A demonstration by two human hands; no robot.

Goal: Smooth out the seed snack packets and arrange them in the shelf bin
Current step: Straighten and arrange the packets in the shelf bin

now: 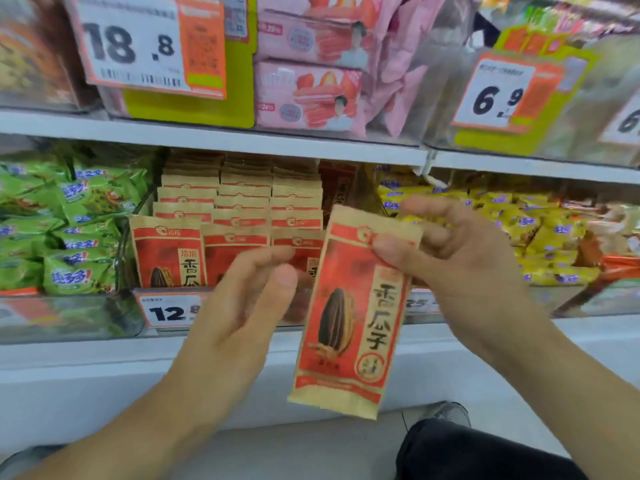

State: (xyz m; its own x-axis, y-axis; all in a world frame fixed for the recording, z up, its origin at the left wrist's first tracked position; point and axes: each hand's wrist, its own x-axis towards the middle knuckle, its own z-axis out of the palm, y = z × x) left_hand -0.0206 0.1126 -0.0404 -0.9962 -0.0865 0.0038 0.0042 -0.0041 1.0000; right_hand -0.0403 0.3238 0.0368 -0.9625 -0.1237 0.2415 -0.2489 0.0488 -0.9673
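A red and tan seed snack packet (349, 317) with a sunflower seed picture hangs upright in front of the shelf. My right hand (446, 258) pinches its top right corner between thumb and fingers. My left hand (249, 292) hovers just left of the packet, fingers apart and curled, holding nothing; whether it touches the packet's edge I cannot tell. Behind both hands stands the clear shelf bin (138, 299), filled with several rows of matching packets (166, 254) standing upright.
Green snack bags (62, 233) fill the bin to the left, yellow bags (540, 233) the bin to the right. Pink boxes (311, 95) sit on the shelf above. Price tags (169, 311) hang on the bin fronts. A dark trouser knee (478, 452) shows below.
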